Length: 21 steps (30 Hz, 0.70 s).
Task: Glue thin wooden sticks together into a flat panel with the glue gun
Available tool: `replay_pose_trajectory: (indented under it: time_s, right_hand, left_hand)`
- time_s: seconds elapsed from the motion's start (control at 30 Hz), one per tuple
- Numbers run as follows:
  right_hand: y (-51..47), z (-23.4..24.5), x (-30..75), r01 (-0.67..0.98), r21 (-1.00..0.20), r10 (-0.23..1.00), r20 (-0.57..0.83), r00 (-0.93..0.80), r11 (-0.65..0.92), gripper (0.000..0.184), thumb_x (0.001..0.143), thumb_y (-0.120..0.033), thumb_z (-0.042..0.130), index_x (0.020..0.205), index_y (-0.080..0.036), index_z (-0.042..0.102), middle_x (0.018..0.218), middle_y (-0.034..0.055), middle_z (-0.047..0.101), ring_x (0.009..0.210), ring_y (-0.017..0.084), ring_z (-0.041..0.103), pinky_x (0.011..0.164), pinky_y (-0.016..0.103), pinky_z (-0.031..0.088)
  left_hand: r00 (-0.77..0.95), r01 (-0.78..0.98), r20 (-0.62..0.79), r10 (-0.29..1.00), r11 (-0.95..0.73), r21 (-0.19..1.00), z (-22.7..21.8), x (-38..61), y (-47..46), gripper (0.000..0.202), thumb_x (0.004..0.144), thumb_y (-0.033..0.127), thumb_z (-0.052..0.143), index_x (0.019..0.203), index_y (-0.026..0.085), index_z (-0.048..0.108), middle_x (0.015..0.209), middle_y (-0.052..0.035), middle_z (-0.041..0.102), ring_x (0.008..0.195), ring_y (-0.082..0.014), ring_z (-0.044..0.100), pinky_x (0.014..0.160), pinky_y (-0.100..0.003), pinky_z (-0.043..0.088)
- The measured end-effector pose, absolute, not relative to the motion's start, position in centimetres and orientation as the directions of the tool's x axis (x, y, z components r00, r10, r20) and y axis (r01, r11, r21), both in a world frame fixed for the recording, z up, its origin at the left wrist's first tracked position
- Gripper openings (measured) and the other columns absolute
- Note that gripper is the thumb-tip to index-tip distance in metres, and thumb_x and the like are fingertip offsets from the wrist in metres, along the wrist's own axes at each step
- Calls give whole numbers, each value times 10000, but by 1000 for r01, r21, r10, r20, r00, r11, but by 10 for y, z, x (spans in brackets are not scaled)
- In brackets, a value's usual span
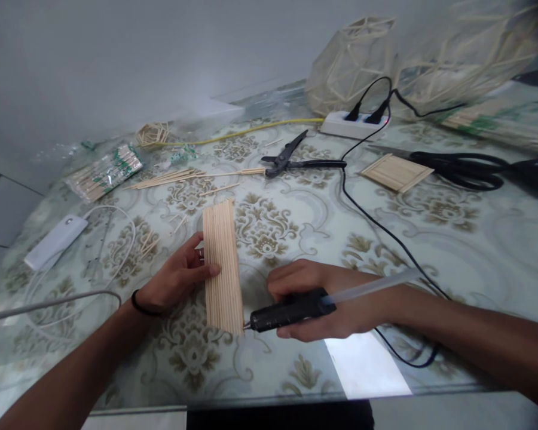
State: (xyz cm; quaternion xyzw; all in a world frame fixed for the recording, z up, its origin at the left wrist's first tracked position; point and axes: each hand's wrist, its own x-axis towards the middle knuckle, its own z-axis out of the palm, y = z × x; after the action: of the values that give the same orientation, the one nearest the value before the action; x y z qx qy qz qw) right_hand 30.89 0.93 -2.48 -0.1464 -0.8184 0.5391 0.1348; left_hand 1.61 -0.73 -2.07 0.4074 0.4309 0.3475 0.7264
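My left hand [190,269] grips a panel of wooden sticks [224,269] by its left edge, thumb on the front face and fingers behind. The sticks lie side by side, and the panel is held tilted above the table. In my right hand [309,298] is a black hot glue gun [291,310], with a translucent glue stick [372,286] poking out of its rear. Its metal nozzle is at the panel's lower right corner, touching or nearly so. My right palm and the gun's handle are mostly hidden.
Pliers [287,158], scissors [457,164] and a small square stick panel [397,172] lie farther back. A black cord runs from the power strip [354,125] past my right arm. Loose sticks [165,179], a bagged stick bundle [105,173] and a white device [56,242] are leftward.
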Motion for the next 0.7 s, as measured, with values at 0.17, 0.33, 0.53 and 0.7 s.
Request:
replay_pose_trajectory:
  time_s: [0.17,0.33,0.53,0.7]
  right_hand:
    - [10,-24,308,120,-917,400,46,-915,380,515,936,-531,646,688,-117,468,662,-20,446,657,10,413,628,163,323]
    - [12,-18,308,156,-911,427,24,-904,382,496,941,-507,644,691,-111,480,680,-14,470,662,0,425,628,150,326]
    - [13,-14,308,204,-907,455,-15,-890,368,493,931,-510,647,693,-106,496,701,-12,479,678,2,443,641,155,344]
    - [14,-14,309,193,-905,482,14,-876,378,484,937,-513,657,715,-105,521,716,-9,499,686,10,455,646,163,351]
  left_hand:
    - [404,-145,-341,849,428,892,-19,17,-8,592,817,228,904,1323,226,597,1058,-66,838,863,-193,809,772,-241,651]
    - [404,-131,-330,853,411,902,-22,15,-9,615,821,229,900,1358,220,598,1158,-98,825,959,-226,813,839,-274,659]
    - [444,-128,-322,836,415,901,-23,13,-8,580,848,209,876,1358,232,600,1136,-81,828,941,-204,813,837,-267,665]
    - [456,-132,-327,828,426,895,-22,14,-9,579,852,199,874,1357,230,592,1131,-76,829,951,-192,810,842,-258,662]
